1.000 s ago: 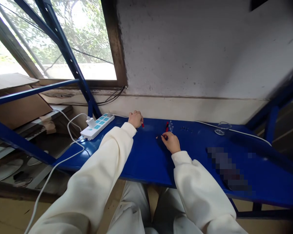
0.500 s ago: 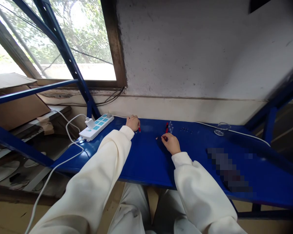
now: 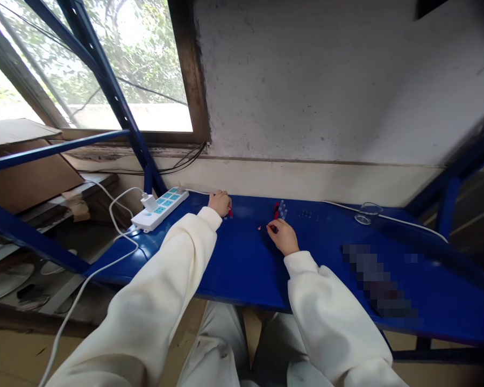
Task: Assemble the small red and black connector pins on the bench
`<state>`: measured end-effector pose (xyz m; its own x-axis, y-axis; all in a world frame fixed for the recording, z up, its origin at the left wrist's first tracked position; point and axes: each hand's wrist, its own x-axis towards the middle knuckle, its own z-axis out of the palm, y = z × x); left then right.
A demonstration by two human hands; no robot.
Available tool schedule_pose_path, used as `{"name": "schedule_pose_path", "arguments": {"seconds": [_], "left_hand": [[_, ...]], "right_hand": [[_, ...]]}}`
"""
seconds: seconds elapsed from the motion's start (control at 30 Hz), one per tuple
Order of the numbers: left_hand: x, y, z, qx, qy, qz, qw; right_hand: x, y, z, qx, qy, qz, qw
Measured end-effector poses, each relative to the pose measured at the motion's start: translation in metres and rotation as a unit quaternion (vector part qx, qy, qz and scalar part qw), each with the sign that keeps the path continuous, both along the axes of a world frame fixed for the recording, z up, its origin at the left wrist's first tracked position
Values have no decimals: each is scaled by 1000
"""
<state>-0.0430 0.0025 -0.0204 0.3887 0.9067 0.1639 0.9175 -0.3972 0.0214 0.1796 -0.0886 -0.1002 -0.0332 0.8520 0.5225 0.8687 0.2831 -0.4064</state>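
Note:
My left hand (image 3: 220, 202) is at the back of the blue table (image 3: 242, 263), its fingers curled down and closed. Beside its fingertips are a small red piece (image 3: 230, 213) and a bit of something clear; whether they are gripped is hidden. Nearer the table's middle, my right hand (image 3: 283, 237) has thumb and fingers pinched together, and what they hold is too small to name. Just left of it a tiny pinkish piece (image 3: 259, 228) lies on the table. Behind the right hand are red-and-black pieces (image 3: 276, 208) and several clear little tubes (image 3: 282, 207).
Several tiny clear parts (image 3: 305, 214) lie right of the tubes. A white power strip (image 3: 160, 210) with a plugged-in adapter stands at the left. Round clear lids or dishes (image 3: 363, 219) sit at the back right by a white cable. A pixelated dark object (image 3: 381, 285) lies at the right.
Both hands hold nearly the same places and poses. The whole view has shifted very slightly.

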Motion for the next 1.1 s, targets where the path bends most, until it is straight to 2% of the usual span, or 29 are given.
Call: {"name": "schedule_pose_path", "arguments": {"seconds": [0.73,0.93,1.1], "left_hand": [[0,0,1,-9,7,-5,1000],[4,-4,9,9,10,-13,1000],[21,-21,20,74,-35,-73,994]], "right_hand": [[-2,-2,3,-17,-5,17,1000],[-2,-2,5,2,-29,8,1000],[-3,-3,6,6,-46,6,999]]}}
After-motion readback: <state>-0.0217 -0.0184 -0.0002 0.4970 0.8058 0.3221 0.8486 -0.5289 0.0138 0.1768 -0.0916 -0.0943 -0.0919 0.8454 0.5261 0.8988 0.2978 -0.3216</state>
